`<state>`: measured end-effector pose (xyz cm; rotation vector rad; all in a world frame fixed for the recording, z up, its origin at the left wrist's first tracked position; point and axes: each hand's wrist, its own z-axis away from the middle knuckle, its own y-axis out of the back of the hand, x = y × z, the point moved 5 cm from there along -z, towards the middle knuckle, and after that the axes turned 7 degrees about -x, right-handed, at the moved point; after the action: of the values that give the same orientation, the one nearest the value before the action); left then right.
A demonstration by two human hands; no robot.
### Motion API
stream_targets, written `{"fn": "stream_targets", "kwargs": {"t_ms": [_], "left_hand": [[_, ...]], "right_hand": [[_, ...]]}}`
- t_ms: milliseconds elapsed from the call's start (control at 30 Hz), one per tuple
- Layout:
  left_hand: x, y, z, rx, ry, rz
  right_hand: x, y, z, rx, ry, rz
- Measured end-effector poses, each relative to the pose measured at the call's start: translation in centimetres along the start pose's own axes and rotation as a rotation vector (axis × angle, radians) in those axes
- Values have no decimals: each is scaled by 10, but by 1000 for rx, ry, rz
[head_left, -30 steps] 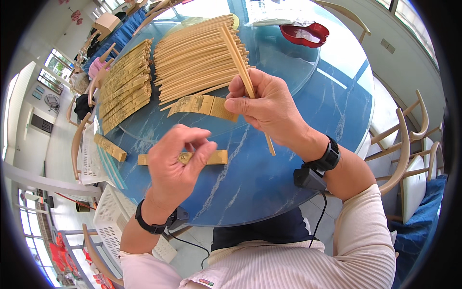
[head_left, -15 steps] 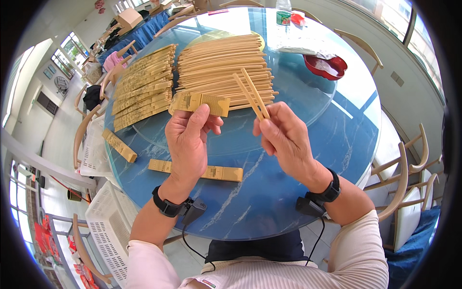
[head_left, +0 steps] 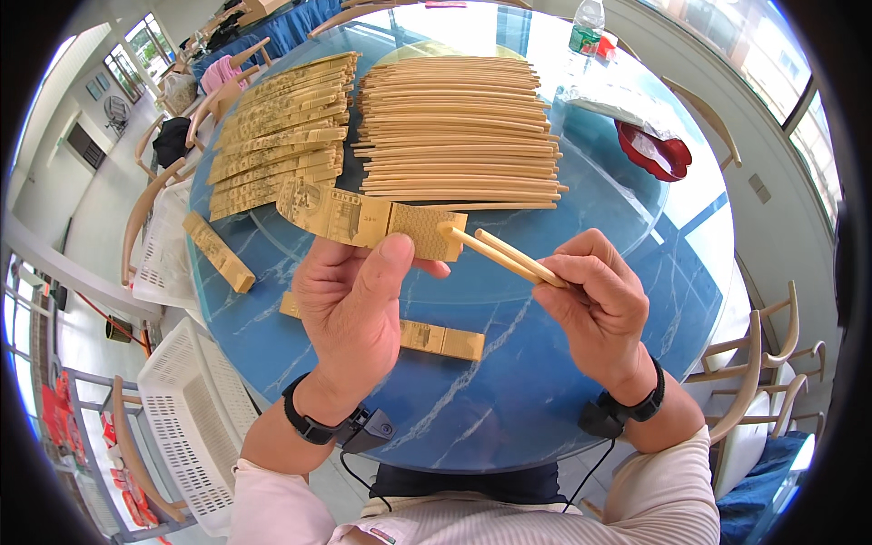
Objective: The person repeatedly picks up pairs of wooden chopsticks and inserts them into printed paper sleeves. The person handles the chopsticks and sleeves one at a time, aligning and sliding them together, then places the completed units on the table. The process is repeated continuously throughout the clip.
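The left hand [head_left: 350,304] is raised above the near part of the round blue bench [head_left: 509,400], back toward the camera, its thumb pressed over a flat paper chopstick sleeve [head_left: 368,218] that it pinches against the fingers behind; the sleeve is tan with printed patterns and sticks out to both sides of the hand, its open end pointing toward the other hand. The right hand [head_left: 595,304] is curled, fingers closed around a pair of pale bamboo chopsticks [head_left: 500,255], slim square-edged sticks lying side by side, whose tips touch the mouth of the sleeve. Both wrists carry black bands, and the sleeves of the person's top are pale and ribbed. On the bench below the hands lies another filled sleeve [head_left: 427,338], flat and rectangular, and one more sleeve [head_left: 218,252] rests near the left edge. Toward the far side, a broad stack of bare chopsticks [head_left: 454,127] lies in parallel rows, with a fanned heap of sleeved chopsticks [head_left: 277,136] just to its left. A shallow red dish [head_left: 656,151] sits near the far right edge. The benchtop is glossy, marbled with white veins.
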<state>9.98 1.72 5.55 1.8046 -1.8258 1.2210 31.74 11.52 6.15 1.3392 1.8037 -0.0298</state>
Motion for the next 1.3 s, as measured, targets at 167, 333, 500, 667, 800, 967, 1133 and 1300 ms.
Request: {"fn": "stream_targets", "kwargs": {"t_ms": [167, 333, 500, 667, 800, 967, 1133, 1300], "left_hand": [[4, -1, -1, -8, -21, 10], [7, -2, -1, 5, -25, 44], [6, -3, 0, -38, -4, -46], [-8, -6, 5, -95, 62, -162], [-9, -7, 3, 1, 80, -110], [-5, -3, -4, 1, -3, -117], [-5, -1, -2, -26, -23, -59], [-5, -4, -3, 0, 3, -15]], "right_hand": [[4, -3, 0, -22, -27, -65], [10, -5, 2, -35, -88, -177], [8, -6, 2, -61, -127, -213], [10, -7, 2, -76, -38, -136], [9, -12, -1, -146, -89, -123], [11, -15, 2, -329, -214, -141], [13, -17, 4, -461, -504, -377], [16, -20, 7, -532, -638, -567]]}}
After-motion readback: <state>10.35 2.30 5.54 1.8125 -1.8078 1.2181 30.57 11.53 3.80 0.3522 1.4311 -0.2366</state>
